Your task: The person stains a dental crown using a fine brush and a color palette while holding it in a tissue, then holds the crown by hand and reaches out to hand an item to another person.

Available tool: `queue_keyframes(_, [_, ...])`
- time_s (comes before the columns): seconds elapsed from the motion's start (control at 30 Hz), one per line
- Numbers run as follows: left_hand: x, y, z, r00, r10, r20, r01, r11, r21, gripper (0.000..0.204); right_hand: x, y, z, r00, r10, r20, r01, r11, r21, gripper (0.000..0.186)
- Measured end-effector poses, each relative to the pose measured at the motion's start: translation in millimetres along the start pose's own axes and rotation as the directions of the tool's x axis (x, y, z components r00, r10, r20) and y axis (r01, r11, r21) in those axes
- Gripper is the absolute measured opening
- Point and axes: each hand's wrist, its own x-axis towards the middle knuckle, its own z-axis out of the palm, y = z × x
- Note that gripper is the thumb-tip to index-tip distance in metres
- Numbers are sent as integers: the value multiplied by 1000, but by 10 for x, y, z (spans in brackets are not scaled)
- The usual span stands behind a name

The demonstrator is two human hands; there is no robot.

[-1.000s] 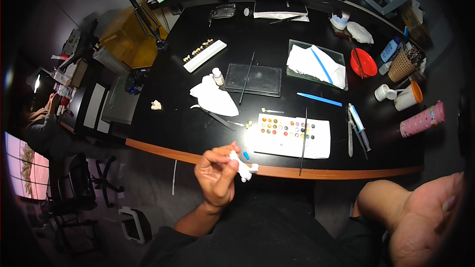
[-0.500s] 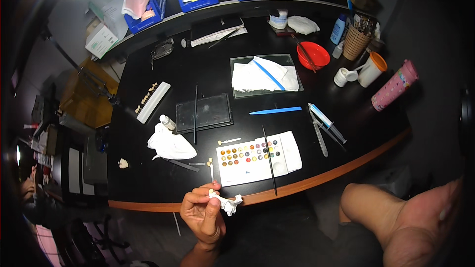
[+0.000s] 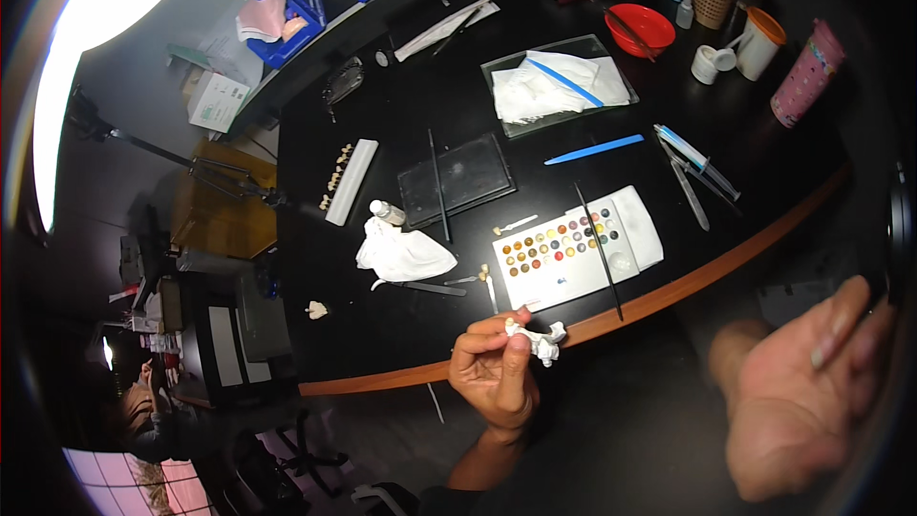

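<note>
My left hand (image 3: pixel 492 382) pinches crumpled white tissue (image 3: pixel 544 344) with a small cream piece (image 3: pixel 511 325) at the fingertips, at the desk's front edge. Just beyond lies a white palette (image 3: pixel 535 282) with colored dots and a thin dark brush (image 3: pixel 611 288) across it. Small cream pieces on stems (image 3: pixel 484 279) lie left of the palette. My right hand (image 3: pixel 793 401) is raised at the far right, fingers curled at the picture's dark rim around something I cannot make out.
The black desk (image 3: pixel 382 344) holds a white cloth (image 3: pixel 401 253), dark slab (image 3: pixel 468 172), glass plate (image 3: pixel 506 124), red bowl (image 3: pixel 640 24), syringe (image 3: pixel 688 148) and pink bottle (image 3: pixel 802 76). A lamp (image 3: pixel 115 0) hangs upper left; a person (image 3: pixel 143 411) sits beyond, at left.
The view has tilted and shifted, with the lamp entering at upper left. My left hand still holds the tissue. My right hand's fingers have curled further at the right rim.
</note>
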Motion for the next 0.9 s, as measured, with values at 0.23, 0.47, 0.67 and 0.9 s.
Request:
queue_keyframes(0.23, [-80, -29, -104, 1000, 0, -28, 1, 999, 55, 13, -654, 51, 723, 646, 453, 615, -543, 838, -46, 49])
queue_keyframes(0.47, [-74, -32, -39, 999, -19, -26, 19, 1000, 12, 13, -734, 15, 744, 590, 587, 555, -631, 764, -136, 40])
queue_keyframes(0.67, [-26, -39, -63, 999, 25, -28, -25, 999, -29, 14, -680, 17, 754, 590, 557, 584, -572, 799, -183, 43])
queue_keyframes(0.9, [2, -40, -28, 1000, -6, -16, 7, 999, 44, 10, -678, 137, 494, 890, 429, 154, -432, 902, -19, 42])
